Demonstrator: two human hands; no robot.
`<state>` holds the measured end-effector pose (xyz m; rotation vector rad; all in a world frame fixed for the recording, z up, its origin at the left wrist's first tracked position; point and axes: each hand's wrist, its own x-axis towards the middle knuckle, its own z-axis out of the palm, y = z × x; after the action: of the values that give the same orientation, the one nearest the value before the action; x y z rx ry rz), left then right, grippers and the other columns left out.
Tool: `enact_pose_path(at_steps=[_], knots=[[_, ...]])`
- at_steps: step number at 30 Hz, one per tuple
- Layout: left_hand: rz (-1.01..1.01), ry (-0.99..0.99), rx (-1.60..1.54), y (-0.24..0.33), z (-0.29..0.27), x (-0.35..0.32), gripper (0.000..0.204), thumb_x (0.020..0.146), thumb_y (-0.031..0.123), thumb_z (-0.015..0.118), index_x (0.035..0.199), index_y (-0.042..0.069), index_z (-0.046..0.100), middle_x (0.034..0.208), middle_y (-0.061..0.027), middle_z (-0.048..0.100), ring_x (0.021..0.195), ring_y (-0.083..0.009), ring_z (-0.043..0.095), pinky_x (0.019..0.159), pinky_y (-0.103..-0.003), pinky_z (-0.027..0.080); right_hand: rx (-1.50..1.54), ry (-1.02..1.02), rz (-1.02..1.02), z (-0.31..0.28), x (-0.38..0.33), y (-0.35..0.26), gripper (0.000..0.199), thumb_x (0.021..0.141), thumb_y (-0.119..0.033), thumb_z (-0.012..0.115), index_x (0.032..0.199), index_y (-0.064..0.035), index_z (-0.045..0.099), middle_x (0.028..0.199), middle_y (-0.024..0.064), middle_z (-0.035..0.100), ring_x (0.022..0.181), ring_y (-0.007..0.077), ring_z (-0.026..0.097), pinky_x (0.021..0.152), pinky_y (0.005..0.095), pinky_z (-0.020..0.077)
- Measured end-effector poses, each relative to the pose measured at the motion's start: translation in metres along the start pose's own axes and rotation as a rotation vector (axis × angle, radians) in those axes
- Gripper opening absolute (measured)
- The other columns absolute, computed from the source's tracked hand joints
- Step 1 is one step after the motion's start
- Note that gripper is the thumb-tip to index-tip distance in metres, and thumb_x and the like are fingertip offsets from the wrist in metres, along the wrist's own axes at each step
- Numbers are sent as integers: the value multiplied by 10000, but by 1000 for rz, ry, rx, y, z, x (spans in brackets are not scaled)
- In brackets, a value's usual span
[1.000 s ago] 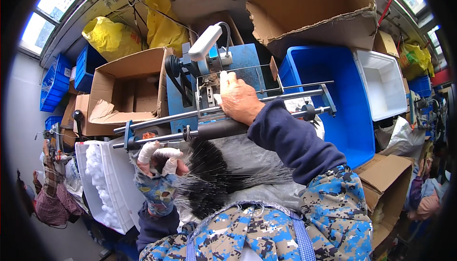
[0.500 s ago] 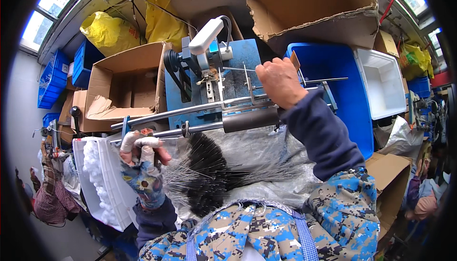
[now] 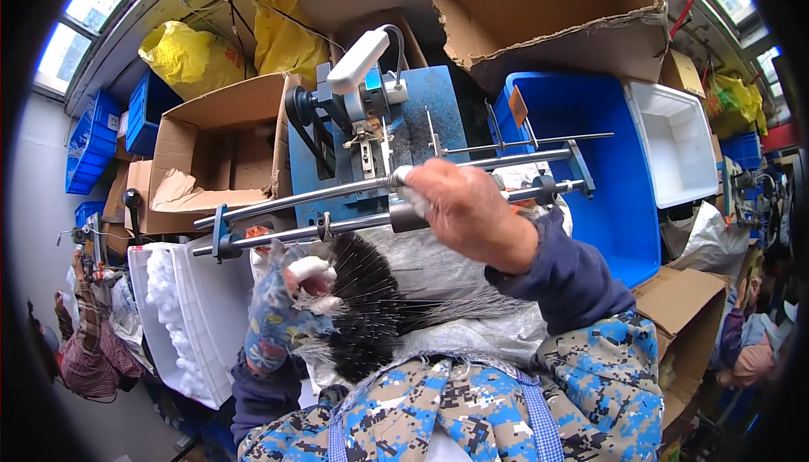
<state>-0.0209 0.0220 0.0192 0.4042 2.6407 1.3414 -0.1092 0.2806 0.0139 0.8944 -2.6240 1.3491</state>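
Observation:
My right hand (image 3: 463, 207) is over the two metal rails, its fingers curled by the grey sleeve (image 3: 409, 216) on the nearer rail. White wrapping shows at its fingertips, and whatever they grip is hidden. Down at the left, my left hand (image 3: 313, 278), with taped fingers and a flowered cuff, is bent in at the left side of a dense bundle of thin black stalks with pale wiry ends (image 3: 367, 306). I cannot make out what its fingers hold. Behind the rails is a blue bench machine (image 3: 434, 95) with a white lamp head (image 3: 360, 61).
Left of the machine sits an open cardboard box (image 3: 221, 146). A white tub with fluffy white material (image 3: 202, 327) stands nearer. To the right are a blue bin (image 3: 619, 175) and a white tray (image 3: 678, 146); a large carton (image 3: 556, 49) is behind. Co-workers are at both edges.
My right hand has come nearer and left, from the machine's right side to over the rails. My left hand has moved right and down against the black bundle.

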Motion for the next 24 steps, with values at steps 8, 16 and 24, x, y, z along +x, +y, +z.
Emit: enact_pose_path(at_steps=[8,16,24], knots=[[-41,-430,361,-47,22,-9,477,733,116,661,1167,12,493,1014,-127,619,932,-317,588,798,-374,475,-759,-15,140,33,66,80,138,737,-90,528,848,-73,610,922,127,533,883,274,541,704,398,436],[-5,-282,206,-56,18,-12,474,704,17,660,1148,30,495,991,-119,628,869,-313,605,726,-363,492,-782,-26,132,36,64,83,135,747,-102,527,853,-80,608,918,108,548,863,260,557,703,398,438],[-64,-312,217,-57,16,-6,536,687,50,680,1186,11,488,1049,-139,607,987,-354,551,834,-379,458,-591,-14,91,42,69,102,119,759,-139,532,828,-87,615,847,106,605,842,283,564,698,424,423]])
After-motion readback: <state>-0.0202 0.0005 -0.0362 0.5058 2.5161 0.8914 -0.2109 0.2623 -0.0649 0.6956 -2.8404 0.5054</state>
